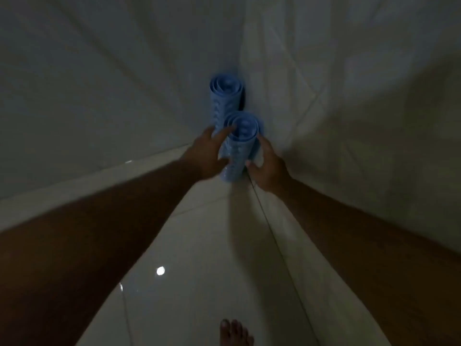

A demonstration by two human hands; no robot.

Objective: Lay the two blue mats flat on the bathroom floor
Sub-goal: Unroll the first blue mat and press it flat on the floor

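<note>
Two blue mats stand upright, rolled into tubes, in the corner where two pale tiled walls meet. The nearer rolled mat (237,151) is between my hands. My left hand (207,156) wraps its left side, with one finger hooked over the top rim. On its right side my right hand (268,168) presses against the lower half. The farther rolled mat (224,101) stands behind it against the corner, untouched. The picture is dim and slightly blurred.
Glossy pale floor tiles (199,245) stretch from the corner toward me, with a light reflection on them. Tiled walls (99,83) close in on the left and right. My bare foot (235,332) shows at the bottom edge.
</note>
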